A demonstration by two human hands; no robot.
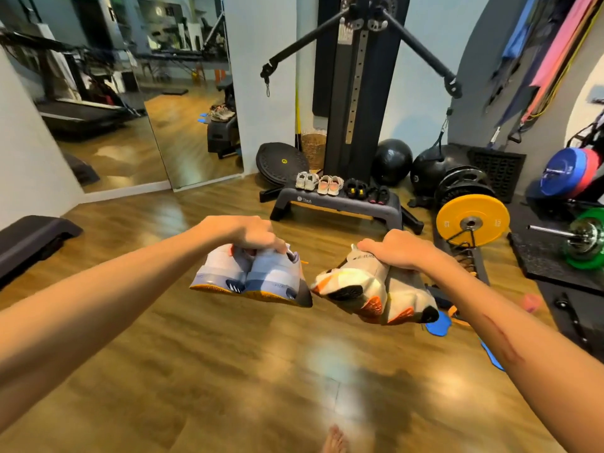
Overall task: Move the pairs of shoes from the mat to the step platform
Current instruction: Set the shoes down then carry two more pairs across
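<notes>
Ahead of both your hands, across the wooden floor, the cable machine stands against the wall, and at its foot sits the step platform. Four pairs of shoes already stand in a row on its top: a pale pair at the left end, a pink-toned pair beside it, then a black pair and another dark pair at the right end. Beyond your right hand a yellow weight plate stands on edge beside the platform. Under that hand hangs the white and orange pair, heels toward you and soles tipped down; your fingers curl around their collars and hold both shoes together. Your left hand grips the lilac-grey pair the same way from above, soles level, well above the floor. The two pairs hang just beside each other, nearly touching between your hands.
</notes>
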